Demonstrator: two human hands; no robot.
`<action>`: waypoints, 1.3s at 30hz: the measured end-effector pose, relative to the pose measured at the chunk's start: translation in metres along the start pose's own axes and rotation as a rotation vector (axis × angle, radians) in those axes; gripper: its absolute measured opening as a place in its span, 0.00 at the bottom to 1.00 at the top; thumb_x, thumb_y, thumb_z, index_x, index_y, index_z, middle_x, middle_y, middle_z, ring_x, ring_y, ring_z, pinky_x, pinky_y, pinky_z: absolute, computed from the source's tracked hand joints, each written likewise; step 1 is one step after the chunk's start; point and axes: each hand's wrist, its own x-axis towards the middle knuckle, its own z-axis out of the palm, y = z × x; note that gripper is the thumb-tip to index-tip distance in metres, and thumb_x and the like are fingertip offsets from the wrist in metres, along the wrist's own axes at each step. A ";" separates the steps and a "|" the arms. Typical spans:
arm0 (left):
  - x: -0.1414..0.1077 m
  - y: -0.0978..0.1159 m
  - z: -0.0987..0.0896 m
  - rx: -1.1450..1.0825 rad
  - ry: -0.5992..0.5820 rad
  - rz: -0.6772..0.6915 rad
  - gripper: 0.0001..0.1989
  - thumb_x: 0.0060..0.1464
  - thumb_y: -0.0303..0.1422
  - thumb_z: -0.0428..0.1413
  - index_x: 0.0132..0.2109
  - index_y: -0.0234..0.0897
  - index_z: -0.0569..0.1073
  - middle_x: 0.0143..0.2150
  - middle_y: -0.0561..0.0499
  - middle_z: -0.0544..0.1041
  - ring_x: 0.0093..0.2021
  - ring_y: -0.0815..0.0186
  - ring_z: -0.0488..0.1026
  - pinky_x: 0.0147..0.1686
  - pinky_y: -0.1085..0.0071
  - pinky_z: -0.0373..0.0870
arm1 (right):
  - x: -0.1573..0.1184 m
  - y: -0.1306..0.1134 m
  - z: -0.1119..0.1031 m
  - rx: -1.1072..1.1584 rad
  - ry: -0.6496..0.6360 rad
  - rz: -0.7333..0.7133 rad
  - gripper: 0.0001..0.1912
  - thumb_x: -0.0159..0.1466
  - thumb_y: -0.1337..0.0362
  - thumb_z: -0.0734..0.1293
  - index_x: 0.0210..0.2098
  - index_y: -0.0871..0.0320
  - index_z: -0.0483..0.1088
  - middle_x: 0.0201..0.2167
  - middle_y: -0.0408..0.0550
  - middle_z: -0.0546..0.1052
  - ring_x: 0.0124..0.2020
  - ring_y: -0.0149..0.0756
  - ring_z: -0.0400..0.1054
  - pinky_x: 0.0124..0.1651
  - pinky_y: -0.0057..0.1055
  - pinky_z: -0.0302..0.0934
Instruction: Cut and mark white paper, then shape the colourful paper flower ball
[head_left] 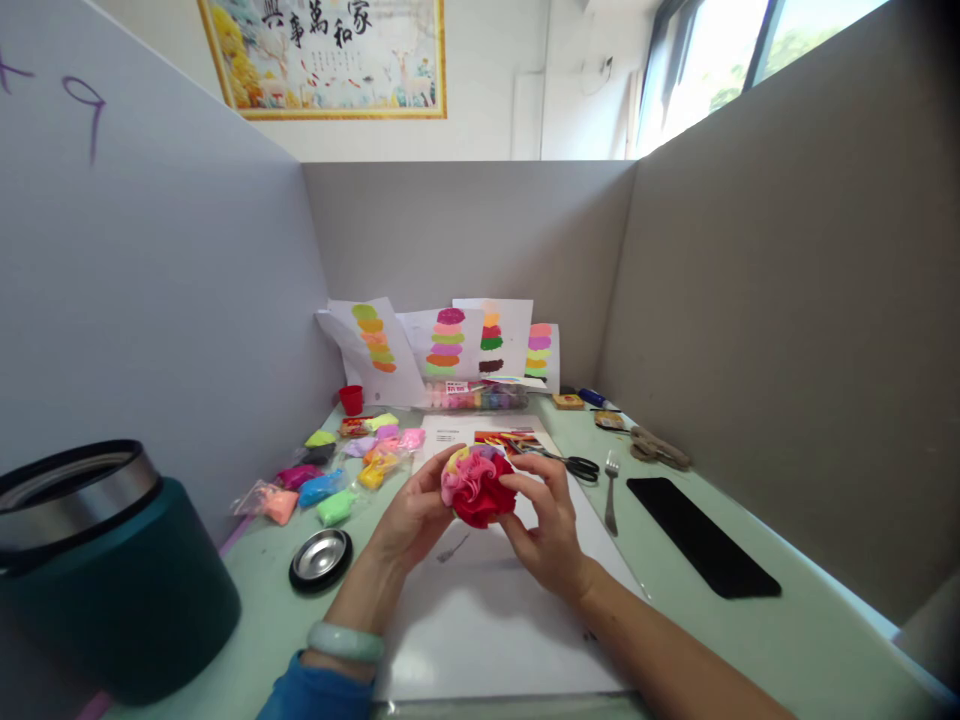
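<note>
A ruffled clay flower ball (478, 485), pink and red with some yellow and purple at its top, is held up over a white board (502, 620). My left hand (418, 513) grips its left side, fingers behind it. On the right side, my right hand (549, 520) holds it between thumb and fingertips. Beyond the hands lie a printed sheet (446, 432) and black-handled scissors (581, 468). A fork (612, 490) rests to the right of the board. The underside of the ball is hidden.
Bagged coloured clay (321, 487) lies at the left, near a round lid (321, 560) and a large teal flask (120, 590). A black slab (701, 535) is at the right. Painted papers (450, 345) lean at the back, beside a red cup (351, 400). Partitions enclose the table.
</note>
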 end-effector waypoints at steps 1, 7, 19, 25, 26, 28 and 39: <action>0.000 0.000 0.001 0.000 0.000 -0.007 0.31 0.37 0.20 0.61 0.52 0.39 0.72 0.49 0.44 0.74 0.45 0.58 0.71 0.42 0.66 0.66 | 0.000 0.000 0.000 0.002 -0.004 -0.004 0.22 0.56 0.73 0.65 0.49 0.49 0.63 0.48 0.52 0.64 0.50 0.47 0.63 0.51 0.51 0.61; 0.000 -0.001 0.001 0.010 0.008 -0.026 0.27 0.40 0.21 0.57 0.51 0.39 0.73 0.50 0.44 0.73 0.46 0.57 0.71 0.44 0.63 0.67 | 0.001 0.007 0.005 0.050 -0.027 0.082 0.20 0.56 0.69 0.68 0.46 0.53 0.62 0.46 0.53 0.66 0.50 0.48 0.63 0.50 0.50 0.61; 0.005 -0.005 -0.007 -0.067 0.190 -0.241 0.14 0.51 0.34 0.58 0.45 0.34 0.74 0.41 0.43 0.76 0.40 0.57 0.73 0.38 0.62 0.70 | 0.003 0.009 0.000 0.173 -0.127 0.161 0.18 0.63 0.67 0.61 0.53 0.55 0.62 0.49 0.55 0.66 0.52 0.44 0.62 0.52 0.46 0.62; 0.006 -0.004 -0.005 -0.023 0.243 -0.316 0.10 0.52 0.33 0.55 0.42 0.35 0.72 0.34 0.47 0.74 0.32 0.63 0.73 0.25 0.72 0.68 | 0.007 0.011 -0.004 0.204 -0.146 0.108 0.19 0.62 0.69 0.60 0.52 0.54 0.63 0.49 0.54 0.65 0.54 0.45 0.60 0.56 0.49 0.57; 0.006 -0.004 -0.005 -0.018 0.253 -0.324 0.09 0.53 0.33 0.55 0.41 0.34 0.71 0.33 0.48 0.74 0.31 0.63 0.73 0.23 0.72 0.68 | 0.007 0.011 -0.005 0.214 -0.160 0.104 0.20 0.61 0.69 0.60 0.53 0.54 0.63 0.49 0.54 0.65 0.54 0.45 0.60 0.56 0.49 0.57; 0.006 -0.003 -0.004 -0.011 0.259 -0.334 0.09 0.53 0.33 0.54 0.41 0.34 0.70 0.32 0.48 0.74 0.29 0.64 0.73 0.22 0.73 0.68 | 0.007 0.011 -0.005 0.219 -0.175 0.098 0.22 0.60 0.69 0.60 0.54 0.54 0.62 0.50 0.54 0.64 0.55 0.46 0.59 0.57 0.49 0.56; 0.007 -0.005 -0.004 0.077 0.212 -0.371 0.14 0.56 0.37 0.50 0.45 0.33 0.70 0.33 0.47 0.73 0.27 0.65 0.72 0.14 0.77 0.63 | 0.006 0.013 -0.002 0.168 -0.189 0.131 0.20 0.61 0.68 0.61 0.53 0.53 0.64 0.50 0.53 0.65 0.54 0.46 0.60 0.56 0.48 0.58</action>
